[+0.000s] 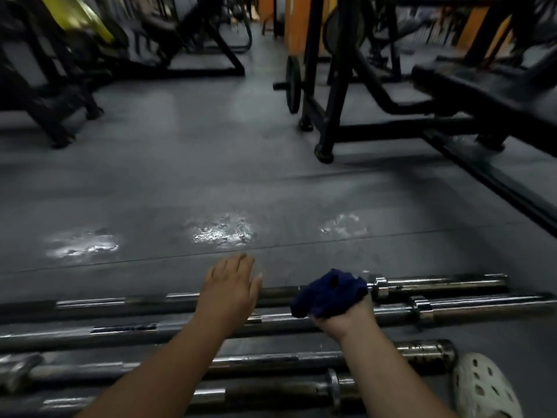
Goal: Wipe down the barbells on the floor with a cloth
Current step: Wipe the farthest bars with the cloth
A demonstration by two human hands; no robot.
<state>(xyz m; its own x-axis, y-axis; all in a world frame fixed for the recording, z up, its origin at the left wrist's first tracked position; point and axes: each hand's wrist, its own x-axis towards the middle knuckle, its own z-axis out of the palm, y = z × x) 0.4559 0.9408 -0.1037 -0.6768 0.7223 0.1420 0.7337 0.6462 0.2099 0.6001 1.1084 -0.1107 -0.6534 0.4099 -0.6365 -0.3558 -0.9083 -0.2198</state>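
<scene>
Four barbells [301, 321] lie side by side across the grey floor [180, 176] in front of me, their sleeved ends pointing to my right. My left hand [230, 292] is spread flat, fingers straight, over the farthest bar, while my right hand [346, 315] pinches a bunched dark blue cloth [330, 292] against the two farthest bars. A white perforated clog [482, 387] sits at the near right, and black gym frames [346, 116] stand beyond.

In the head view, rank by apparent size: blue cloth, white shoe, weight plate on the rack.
1. White shoe, though nearest the camera.
2. Blue cloth.
3. Weight plate, farthest away, seen edge-on.
</scene>
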